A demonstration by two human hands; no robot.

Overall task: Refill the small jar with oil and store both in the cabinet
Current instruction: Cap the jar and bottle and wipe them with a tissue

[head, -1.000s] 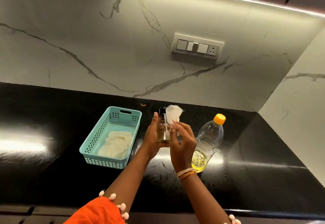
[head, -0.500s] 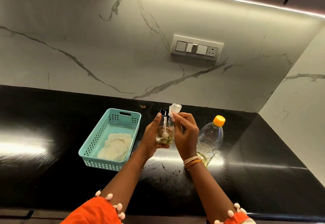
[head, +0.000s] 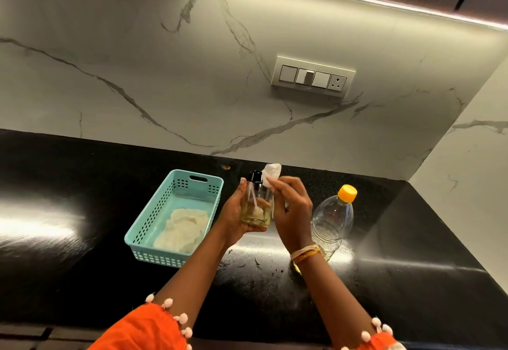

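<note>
My left hand (head: 233,217) grips a small clear glass jar (head: 255,208) with a black cap, held upright above the black counter; a little yellowish oil lies in its bottom. My right hand (head: 291,209) pinches a white tissue (head: 272,172) against the jar's right side near the cap. A clear plastic oil bottle (head: 334,219) with an orange cap stands on the counter just right of my right hand, holding a low level of yellow oil.
A turquoise plastic basket (head: 154,217) with a pale cloth inside sits left of my hands. The black counter (head: 412,267) meets a marble wall behind and a side wall at right. A switch panel (head: 313,76) is on the wall.
My right hand has slid the tissue down against the jar, so less of it sticks up. Both hands and the jar stay in about the same place.
</note>
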